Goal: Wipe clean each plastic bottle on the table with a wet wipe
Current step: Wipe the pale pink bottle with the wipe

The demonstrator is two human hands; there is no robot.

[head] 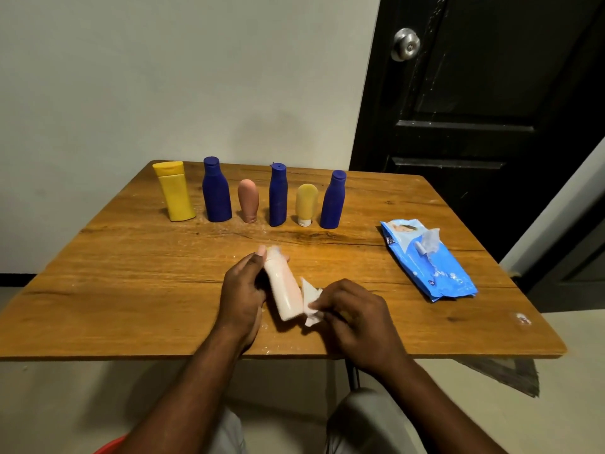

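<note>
**Pink bottle in hand, wipe right up against it**

Lower middle of the frame: the left hand [242, 290] has its fingers curled round the upper part of a pale pink plastic bottle [284, 290], with the thumb up near the cap end. The bottle is tilted, with its cap end pointing away and its base toward the bottom of the frame, and it's a bit blurred. The right hand [357, 322] pinches a crumpled white wet wipe [311, 298] between its fingertips, and the wipe touches the bottle's right side near the base.

Everything else stands in a row across the far side of the brown wooden table [131, 290], a bit above the middle of the frame. Left to right:

- tall yellow plastic bottle [175, 191]
- wide dark blue bottle [216, 191]
- small brownish-pink tube [248, 199], standing on its cap
- slim dark blue bottle [278, 196]
- small yellow tube [306, 203], on a white cap
- rightmost dark blue bottle [334, 201]

All are upright and none touch each other.

At the right of the frame a blue plastic wipe pack [429, 260] lies flat on the table, flap peeled up — well apart from the hands. A black panelled door [491, 109] with a round silver knob [406, 44] fills the upper right.
</note>
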